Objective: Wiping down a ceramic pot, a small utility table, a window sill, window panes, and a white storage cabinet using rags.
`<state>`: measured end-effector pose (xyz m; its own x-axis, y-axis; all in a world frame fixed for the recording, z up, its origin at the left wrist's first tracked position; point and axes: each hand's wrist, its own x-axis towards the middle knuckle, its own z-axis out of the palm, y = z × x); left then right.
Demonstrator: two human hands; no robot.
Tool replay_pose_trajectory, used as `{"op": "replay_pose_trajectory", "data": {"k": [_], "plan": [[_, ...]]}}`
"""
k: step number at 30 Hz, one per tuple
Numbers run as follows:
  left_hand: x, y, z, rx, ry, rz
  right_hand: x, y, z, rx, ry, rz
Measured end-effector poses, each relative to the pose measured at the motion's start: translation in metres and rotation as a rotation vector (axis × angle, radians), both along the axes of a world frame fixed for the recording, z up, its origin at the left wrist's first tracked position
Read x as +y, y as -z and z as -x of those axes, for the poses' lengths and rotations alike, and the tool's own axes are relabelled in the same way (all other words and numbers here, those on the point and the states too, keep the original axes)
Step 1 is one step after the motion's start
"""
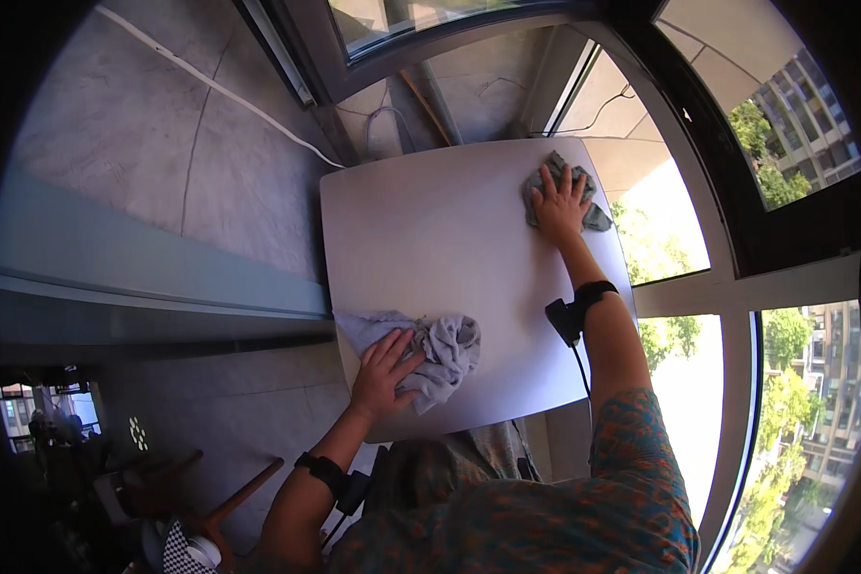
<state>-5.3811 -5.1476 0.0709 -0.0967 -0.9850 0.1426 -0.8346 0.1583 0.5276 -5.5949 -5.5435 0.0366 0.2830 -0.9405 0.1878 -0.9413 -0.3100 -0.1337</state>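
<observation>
A pale, smooth table top (430, 237) with rounded corners lies before me. My right hand (563, 204) rests with spread fingers on a crumpled grey-green cloth (534, 194) near the far right corner, pressing it to the surface. At the near left edge, my left hand (384, 377) lies on a light grey cloth (452, 351), fingers somewhat apart; part of this cloth is bunched to the right of the hand, and another part is spread flat towards the table's left edge. The palms hide the cloth beneath them. Each forearm bears a black strap with a small device and a cable.
Windows with dark frames (742, 215) stand along the right side, and an open window sash (330, 64) is beyond the table. A white cable (222, 90) runs at the upper left. Wooden furniture legs (247, 491) show at the lower left.
</observation>
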Motion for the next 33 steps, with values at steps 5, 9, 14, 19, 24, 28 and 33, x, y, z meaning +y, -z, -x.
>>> {"op": "replay_pose_trajectory", "data": {"k": [5, 9, 14, 19, 24, 28, 33], "plan": [[0.000, -0.001, -0.002, 0.012, -0.009, -0.013, 0.075, -0.016, -0.172, -0.002, -0.525, -0.074], [-0.005, 0.003, -0.002, 0.025, 0.002, -0.004, 0.177, -0.022, -0.241, -0.088, -0.991, -0.139], [-0.005, 0.003, -0.003, -0.003, -0.001, -0.016, 0.156, -0.018, -0.227, -0.074, -1.131, -0.105], [-0.003, 0.006, -0.003, 0.009, -0.008, 0.034, 0.029, -0.008, -0.155, -0.043, -0.619, -0.003], [-0.003, -0.001, 0.000, 0.019, -0.018, 0.008, -0.064, -0.007, -0.025, 0.010, -0.162, 0.024], [-0.004, -0.007, 0.002, 0.040, -0.031, -0.055, -0.066, -0.001, 0.059, -0.030, 0.006, -0.004], [-0.003, 0.000, 0.001, 0.005, -0.009, -0.047, -0.001, 0.009, 0.121, -0.128, -0.025, -0.007]]}}
